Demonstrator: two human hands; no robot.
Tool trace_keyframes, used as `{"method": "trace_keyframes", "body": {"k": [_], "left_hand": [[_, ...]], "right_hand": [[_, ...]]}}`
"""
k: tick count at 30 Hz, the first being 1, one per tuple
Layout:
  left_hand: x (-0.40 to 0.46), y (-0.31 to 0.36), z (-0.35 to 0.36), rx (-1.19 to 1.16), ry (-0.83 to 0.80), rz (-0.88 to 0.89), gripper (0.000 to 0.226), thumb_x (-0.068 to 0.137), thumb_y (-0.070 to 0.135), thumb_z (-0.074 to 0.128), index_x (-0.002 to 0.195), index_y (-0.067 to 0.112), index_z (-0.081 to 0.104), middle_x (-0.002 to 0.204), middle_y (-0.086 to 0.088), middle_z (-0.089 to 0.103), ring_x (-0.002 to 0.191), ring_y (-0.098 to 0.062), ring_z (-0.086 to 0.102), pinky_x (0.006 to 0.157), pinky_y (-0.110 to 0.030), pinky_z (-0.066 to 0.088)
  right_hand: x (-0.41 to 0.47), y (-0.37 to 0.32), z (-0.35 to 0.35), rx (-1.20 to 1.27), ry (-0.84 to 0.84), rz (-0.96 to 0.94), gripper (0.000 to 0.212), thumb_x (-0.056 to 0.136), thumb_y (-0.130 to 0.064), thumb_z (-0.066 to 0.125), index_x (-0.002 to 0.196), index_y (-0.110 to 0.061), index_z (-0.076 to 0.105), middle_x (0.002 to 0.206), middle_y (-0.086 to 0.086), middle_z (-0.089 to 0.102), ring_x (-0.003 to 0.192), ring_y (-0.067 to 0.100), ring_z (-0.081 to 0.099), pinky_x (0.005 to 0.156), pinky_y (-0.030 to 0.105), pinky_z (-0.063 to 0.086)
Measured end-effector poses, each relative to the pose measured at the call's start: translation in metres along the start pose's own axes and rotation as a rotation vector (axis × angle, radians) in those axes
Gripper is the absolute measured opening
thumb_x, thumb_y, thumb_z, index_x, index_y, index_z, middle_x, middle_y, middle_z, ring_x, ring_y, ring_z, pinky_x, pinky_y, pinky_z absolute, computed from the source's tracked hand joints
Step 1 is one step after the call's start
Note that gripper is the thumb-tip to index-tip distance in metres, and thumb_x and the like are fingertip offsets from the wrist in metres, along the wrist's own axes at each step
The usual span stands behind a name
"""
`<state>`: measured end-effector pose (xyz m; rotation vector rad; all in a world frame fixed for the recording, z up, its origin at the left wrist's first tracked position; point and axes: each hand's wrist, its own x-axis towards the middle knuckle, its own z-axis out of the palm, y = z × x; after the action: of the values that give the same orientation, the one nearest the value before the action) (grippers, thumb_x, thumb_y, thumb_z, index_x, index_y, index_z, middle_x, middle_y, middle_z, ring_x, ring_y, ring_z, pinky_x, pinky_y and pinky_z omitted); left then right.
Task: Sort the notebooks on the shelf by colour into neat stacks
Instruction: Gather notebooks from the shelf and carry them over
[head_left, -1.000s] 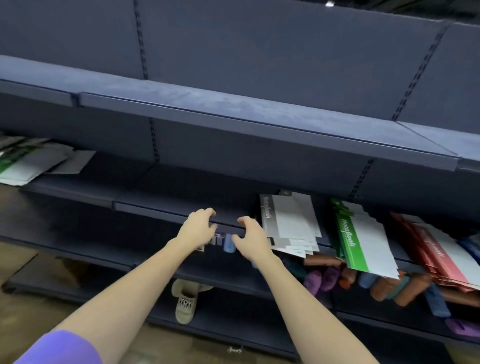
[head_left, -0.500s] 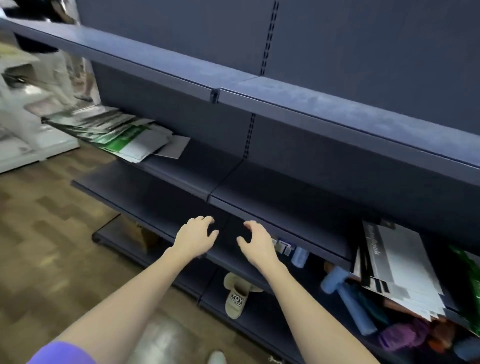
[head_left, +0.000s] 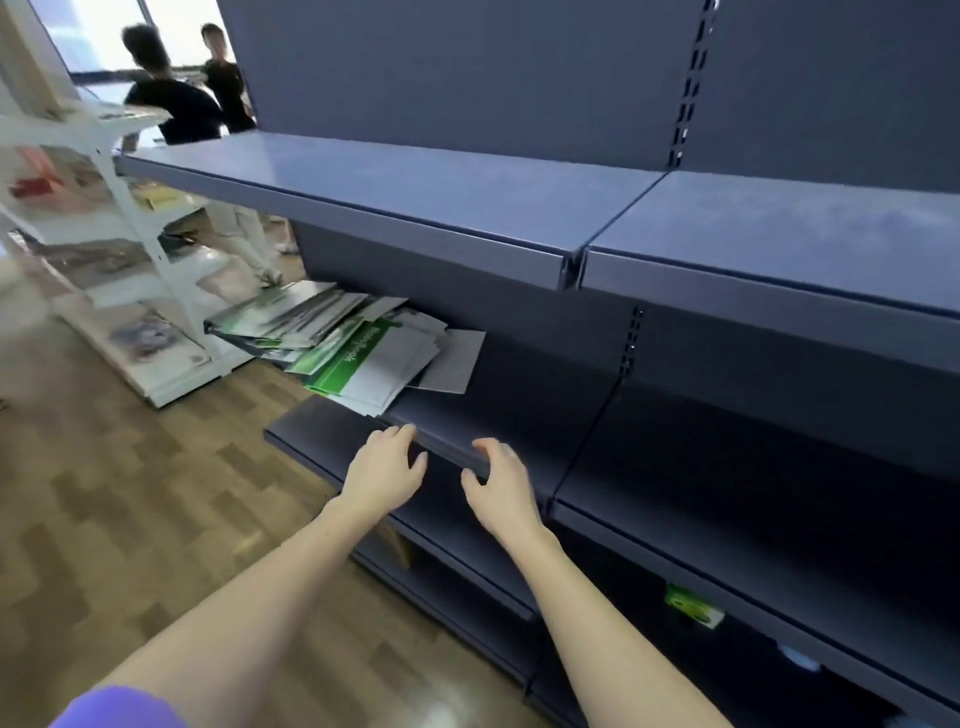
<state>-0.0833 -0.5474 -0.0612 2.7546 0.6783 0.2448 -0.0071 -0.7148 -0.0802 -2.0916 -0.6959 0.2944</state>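
A loose, fanned heap of green-and-white notebooks (head_left: 358, 353) sprawls on the shelf (head_left: 519, 410); both hands (head_left: 384, 475) hover empty, fingers relaxed.

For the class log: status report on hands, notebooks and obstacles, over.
Left hand and right hand open, empty, at the shelf edge. Notebook pile unsorted, up left. Nothing between.

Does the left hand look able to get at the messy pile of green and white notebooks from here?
Probably yes: the left hand is empty by the dark shelf's front edge, and the messy pile of green and white notebooks lies just up-left with nothing between.
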Motion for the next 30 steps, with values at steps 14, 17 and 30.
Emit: {"method": "trace_keyframes", "body": {"k": [14, 17, 30], "left_hand": [[0.126, -0.125, -0.026, 0.135, 0.056, 0.048, 0.054, 0.095, 0.038, 0.037, 0.141, 0.013, 0.051, 0.144, -0.009, 0.052, 0.135, -0.032, 0.041, 0.109, -0.043, 0.036], [0.144, -0.146, -0.019, 0.197, 0.029, 0.047, 0.052, 0.098, 0.046, 0.038, 0.141, 0.019, 0.052, 0.150, -0.011, 0.045, 0.143, -0.037, 0.030, 0.116, -0.053, 0.019], [0.167, -0.187, -0.013, -0.043, 0.060, 0.449, 0.037, 0.092, 0.034, 0.053, 0.125, 0.020, 0.064, 0.133, -0.002, 0.059, 0.122, -0.029, 0.052, 0.098, -0.042, 0.042]], "right_hand": [[0.137, -0.059, 0.089, -0.020, -0.045, 0.078, 0.041, 0.095, -0.019, 0.058, 0.135, -0.014, 0.054, 0.135, 0.006, 0.053, 0.121, 0.023, 0.053, 0.100, 0.031, 0.043], [0.148, -0.069, 0.106, 0.008, 0.013, 0.182, 0.041, 0.094, -0.019, 0.059, 0.134, -0.012, 0.054, 0.131, 0.008, 0.056, 0.113, 0.023, 0.057, 0.093, 0.027, 0.043], [0.181, -0.098, 0.142, 0.221, 0.344, 0.680, 0.030, 0.086, -0.016, 0.067, 0.113, -0.004, 0.060, 0.111, 0.013, 0.067, 0.098, 0.031, 0.065, 0.074, 0.029, 0.050]]}}
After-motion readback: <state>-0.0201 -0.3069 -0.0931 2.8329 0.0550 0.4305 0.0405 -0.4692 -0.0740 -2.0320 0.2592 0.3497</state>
